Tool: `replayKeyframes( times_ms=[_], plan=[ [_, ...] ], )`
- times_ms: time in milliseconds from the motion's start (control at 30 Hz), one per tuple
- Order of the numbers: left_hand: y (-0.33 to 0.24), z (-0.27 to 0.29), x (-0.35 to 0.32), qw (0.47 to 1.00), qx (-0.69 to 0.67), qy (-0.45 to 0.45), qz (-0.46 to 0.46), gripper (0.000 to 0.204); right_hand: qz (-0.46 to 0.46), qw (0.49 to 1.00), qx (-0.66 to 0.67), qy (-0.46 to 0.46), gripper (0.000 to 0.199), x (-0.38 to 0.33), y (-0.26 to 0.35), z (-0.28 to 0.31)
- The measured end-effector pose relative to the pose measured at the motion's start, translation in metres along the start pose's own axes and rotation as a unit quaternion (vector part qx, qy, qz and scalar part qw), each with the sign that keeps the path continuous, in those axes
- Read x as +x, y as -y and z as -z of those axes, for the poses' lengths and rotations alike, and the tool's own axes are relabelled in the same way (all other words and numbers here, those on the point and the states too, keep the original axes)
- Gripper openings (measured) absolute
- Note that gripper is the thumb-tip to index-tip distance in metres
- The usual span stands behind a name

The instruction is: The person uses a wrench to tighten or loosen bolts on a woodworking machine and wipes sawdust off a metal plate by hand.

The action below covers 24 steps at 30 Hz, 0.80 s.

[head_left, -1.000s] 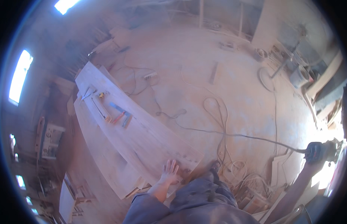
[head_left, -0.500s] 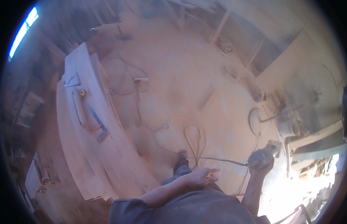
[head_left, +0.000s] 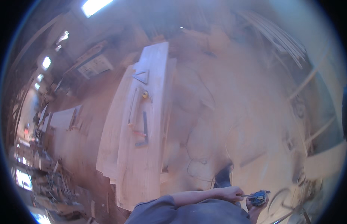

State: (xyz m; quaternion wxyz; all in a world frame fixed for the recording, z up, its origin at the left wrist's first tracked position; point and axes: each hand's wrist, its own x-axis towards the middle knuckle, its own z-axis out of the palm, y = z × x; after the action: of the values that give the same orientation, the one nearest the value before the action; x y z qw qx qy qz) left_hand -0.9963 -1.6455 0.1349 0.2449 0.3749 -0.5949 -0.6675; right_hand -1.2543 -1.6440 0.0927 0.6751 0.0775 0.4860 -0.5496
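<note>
Blue power tool (head_left: 260, 197) sits low right in my view, gripped in right hand (head_left: 255, 207), fingers wrapped round its body. Left hand (head_left: 231, 194) reaches across, fingers closed in pinch on thin part sticking out of tool's side. Both hands hover above dusty floor (head_left: 233, 112), beside dark shoe (head_left: 222, 178). Long pale boards (head_left: 143, 156) lie left, carrying square (head_left: 143, 130) and small tools. Picture blurred.

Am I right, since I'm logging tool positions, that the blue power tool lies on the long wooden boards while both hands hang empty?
Not quite. The head view shows the blue power tool in the right hand, with the left hand reaching across to it. It does not lie on the long wooden boards, which carry only hand tools.
</note>
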Motion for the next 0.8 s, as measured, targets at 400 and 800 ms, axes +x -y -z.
replayKeyframes(
  times_ms=[400, 800],
  plan=[
    [-0.179, 0.146, 0.149, 0.921, 0.124, -0.333, -0.160, 0.031, -0.105, 0.994, 0.006, 0.031, 0.055, 0.277, 0.059, -0.245],
    [-0.066, 0.347, 0.244, 0.878, 0.163, -0.449, 0.021, 0.036, -0.490, 0.858, -0.138, 0.071, 0.019, 0.396, -0.018, -0.509]
  ],
)
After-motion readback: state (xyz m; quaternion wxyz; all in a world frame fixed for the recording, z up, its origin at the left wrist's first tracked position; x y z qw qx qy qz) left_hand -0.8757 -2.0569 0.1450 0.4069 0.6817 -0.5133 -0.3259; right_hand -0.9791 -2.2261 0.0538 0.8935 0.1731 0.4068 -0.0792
